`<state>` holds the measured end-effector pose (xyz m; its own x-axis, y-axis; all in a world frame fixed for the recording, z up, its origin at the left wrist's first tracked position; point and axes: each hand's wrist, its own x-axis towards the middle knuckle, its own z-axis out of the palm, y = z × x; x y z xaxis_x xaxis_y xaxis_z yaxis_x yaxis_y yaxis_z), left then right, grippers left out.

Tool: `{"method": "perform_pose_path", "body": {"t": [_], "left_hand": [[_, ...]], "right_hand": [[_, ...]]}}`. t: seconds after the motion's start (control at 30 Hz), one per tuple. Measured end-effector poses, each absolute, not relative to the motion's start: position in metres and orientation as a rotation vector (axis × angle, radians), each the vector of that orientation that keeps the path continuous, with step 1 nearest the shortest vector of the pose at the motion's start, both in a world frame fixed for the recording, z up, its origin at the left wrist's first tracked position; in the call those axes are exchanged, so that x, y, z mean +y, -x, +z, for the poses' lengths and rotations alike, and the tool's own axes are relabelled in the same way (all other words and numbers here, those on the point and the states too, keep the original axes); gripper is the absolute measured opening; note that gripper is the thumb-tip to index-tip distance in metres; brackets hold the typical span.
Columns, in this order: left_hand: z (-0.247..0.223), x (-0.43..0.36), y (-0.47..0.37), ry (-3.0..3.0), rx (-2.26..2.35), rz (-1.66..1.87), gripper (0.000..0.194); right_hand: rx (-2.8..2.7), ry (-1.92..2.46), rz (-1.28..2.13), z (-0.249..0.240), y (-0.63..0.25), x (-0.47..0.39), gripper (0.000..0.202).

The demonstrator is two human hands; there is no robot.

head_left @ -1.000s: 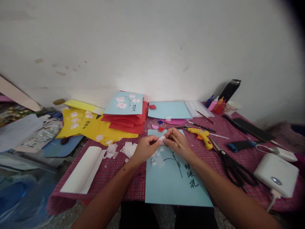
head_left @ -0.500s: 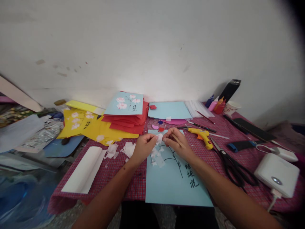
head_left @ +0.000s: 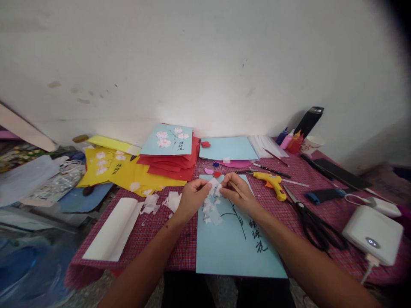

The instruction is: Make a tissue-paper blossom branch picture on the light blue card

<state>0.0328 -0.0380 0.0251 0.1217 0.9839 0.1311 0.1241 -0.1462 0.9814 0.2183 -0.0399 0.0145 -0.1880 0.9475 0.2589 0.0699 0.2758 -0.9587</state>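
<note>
Above the top of a light blue card [head_left: 224,252], my left hand [head_left: 195,194] pinches a small piece of white tissue paper [head_left: 214,184]. My right hand [head_left: 239,194] is closed with a thin wooden stick [head_left: 236,186] between its fingers, and its fingertips touch or nearly touch the paper's right side. Below the hands, small white paper pieces [head_left: 210,210] lie clustered on the card. A black painted branch [head_left: 241,226] and black brush writing [head_left: 257,235] show on the card, partly covered by my right hand and forearm.
Torn white paper [head_left: 150,203] and a folded white sheet [head_left: 112,229] lie left. Behind are red cards [head_left: 170,164] topped by a finished flower card [head_left: 154,147]. To the right sit a yellow glue gun [head_left: 269,180], black scissors [head_left: 316,226] and a white power bank [head_left: 374,235].
The paper piece between my fingers has turned slightly and more of it shows. My right fingertips have shifted a little; both hands stay over the card's top.
</note>
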Motion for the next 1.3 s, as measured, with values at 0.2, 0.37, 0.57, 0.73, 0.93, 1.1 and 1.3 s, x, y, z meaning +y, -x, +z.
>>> {"method": "perform_pose_path", "body": {"t": [0.2, 0.37, 0.57, 0.73, 0.93, 1.1, 1.3], "left_hand": [[0.018, -0.03, -0.033, -1.15, 1.091, 1.238, 0.029], [0.016, -0.028, -0.033, -1.009, 1.003, 1.23, 0.033], [0.014, -0.028, -0.033, -0.978, 1.02, 1.206, 0.03], [0.014, -0.03, -0.035, -1.003, 1.004, 1.152, 0.031], [0.017, -0.033, -0.036, -1.047, 0.995, 1.081, 0.029], [0.019, -0.034, -0.036, -1.045, 0.957, 1.054, 0.024], [0.024, -0.035, -0.035, -0.957, 0.859, 1.028, 0.022]], "right_hand": [[-1.752, 0.944, 1.213, 0.03, -0.225, -0.045, 0.014], [-2.08, 0.944, 1.353, 0.034, -0.232, -0.045, 0.016], [-1.516, 1.016, 1.177, 0.039, -0.233, -0.039, 0.034], [-1.43, 0.983, 1.051, 0.04, -0.225, -0.043, 0.041], [-1.491, 0.949, 1.144, 0.033, -0.217, -0.043, 0.029], [-1.504, 0.951, 1.162, 0.025, -0.218, -0.039, 0.027], [-1.455, 0.94, 1.172, 0.026, -0.219, -0.038, 0.026]]}}
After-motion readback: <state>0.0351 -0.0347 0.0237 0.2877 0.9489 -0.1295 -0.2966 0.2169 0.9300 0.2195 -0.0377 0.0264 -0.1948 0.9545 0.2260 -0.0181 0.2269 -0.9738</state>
